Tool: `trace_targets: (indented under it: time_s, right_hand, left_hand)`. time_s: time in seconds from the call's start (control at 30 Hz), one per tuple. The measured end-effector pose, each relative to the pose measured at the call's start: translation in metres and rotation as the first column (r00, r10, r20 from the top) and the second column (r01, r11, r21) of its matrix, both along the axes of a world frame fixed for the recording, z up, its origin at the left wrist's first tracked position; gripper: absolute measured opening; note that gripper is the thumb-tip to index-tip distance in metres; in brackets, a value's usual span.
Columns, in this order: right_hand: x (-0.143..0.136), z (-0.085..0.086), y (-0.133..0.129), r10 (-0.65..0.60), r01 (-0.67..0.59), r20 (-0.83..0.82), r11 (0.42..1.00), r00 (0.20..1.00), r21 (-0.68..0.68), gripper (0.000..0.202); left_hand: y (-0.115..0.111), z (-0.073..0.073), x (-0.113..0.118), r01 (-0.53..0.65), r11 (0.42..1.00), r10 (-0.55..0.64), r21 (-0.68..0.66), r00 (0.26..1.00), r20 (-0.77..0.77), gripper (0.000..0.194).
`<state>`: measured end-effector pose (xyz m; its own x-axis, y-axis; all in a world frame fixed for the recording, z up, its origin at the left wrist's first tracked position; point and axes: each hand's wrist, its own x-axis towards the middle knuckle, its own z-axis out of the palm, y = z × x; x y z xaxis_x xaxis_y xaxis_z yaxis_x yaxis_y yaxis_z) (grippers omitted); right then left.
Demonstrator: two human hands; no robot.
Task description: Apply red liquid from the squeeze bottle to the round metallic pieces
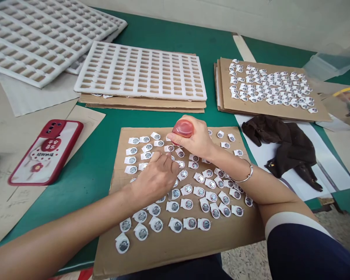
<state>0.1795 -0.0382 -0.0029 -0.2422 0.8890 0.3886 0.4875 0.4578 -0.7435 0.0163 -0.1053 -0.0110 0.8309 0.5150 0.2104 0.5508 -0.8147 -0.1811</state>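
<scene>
My right hand (196,136) is wrapped round a red translucent squeeze bottle (183,128). Its rounded end faces up toward me, and its lower end is hidden behind my fingers. Just left of it, my left hand (159,175) is low over the cardboard sheet (221,241) with its fingers curled together. What those fingertips hold, if anything, is hidden. Rows of small white tabs with round silver metal discs (175,224) lie on the cardboard around and beneath both hands.
White slotted trays (142,72) sit on cardboard behind, with more trays (41,39) at the far left. A phone in a red case (46,153) lies left. To the right are another cardboard sheet with tabs (268,85), a dark cloth (291,144) and a clear plastic box (329,64).
</scene>
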Motion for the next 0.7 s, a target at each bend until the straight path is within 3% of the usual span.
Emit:
trace_targets:
  time_s: [0.17,0.3,0.43,0.53,0.7]
  right_hand:
    - [-0.001,0.002,-0.001,-0.008,0.007,0.03,1.0,1.0,0.016,0.032]
    - [-0.002,0.002,0.001,-0.019,0.018,0.04,1.0,0.999,0.017,0.035]
    - [0.001,0.008,0.008,-0.042,0.043,0.009,0.999,0.999,-0.029,0.038]
    - [0.007,0.02,0.013,-0.048,0.035,-0.129,0.994,0.991,-0.108,0.039]
    - [0.021,0.032,0.004,-0.081,0.008,-0.308,0.973,0.948,-0.229,0.042]
  left_hand:
    - [0.004,0.005,-0.002,0.004,0.998,0.0,-0.063,0.998,0.057,0.025]
    - [0.015,0.014,-0.009,-0.009,0.96,0.043,-0.279,0.992,0.115,0.021]
    - [0.031,0.026,-0.015,-0.042,0.877,0.146,-0.478,0.972,0.182,0.017]
    - [0.041,0.033,-0.017,-0.056,0.805,0.214,-0.59,0.956,0.201,0.017]
    - [0.047,0.032,-0.022,-0.099,0.651,0.347,-0.752,0.921,0.179,0.014]
